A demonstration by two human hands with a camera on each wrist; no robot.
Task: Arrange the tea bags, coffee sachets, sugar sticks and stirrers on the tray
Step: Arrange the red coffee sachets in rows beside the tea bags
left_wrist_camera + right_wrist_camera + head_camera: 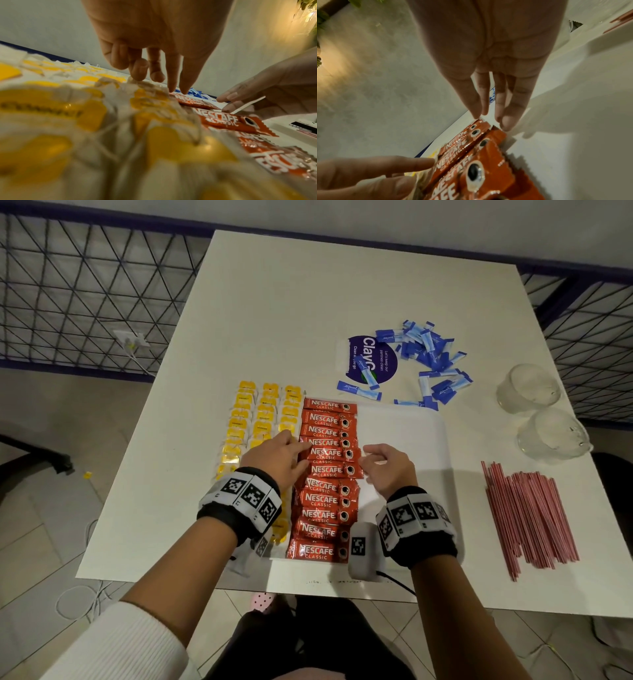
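On the white tray (pixel 404 433), yellow tea bags (pixel 246 412) lie in columns on its left part. A column of red Nescafe coffee sachets (pixel 325 501) runs down its middle. My left hand (pixel 291 453) touches the left edge of the middle sachets with straight fingers (pixel 186 81). My right hand (pixel 368 462) touches their right edge, its fingers (pixel 508 117) straight and holding nothing. Blue sugar sticks (pixel 428 354) lie scattered on the table behind the tray. Red stirrers (pixel 527 515) lie in a bundle to the right.
Two clear glasses (pixel 529 386) (pixel 553 434) stand at the table's right edge. A round purple sticker (pixel 371 359) is on the tabletop beside the sugar sticks. Wire-mesh panels (pixel 85 285) flank the table. The tray's right part is bare.
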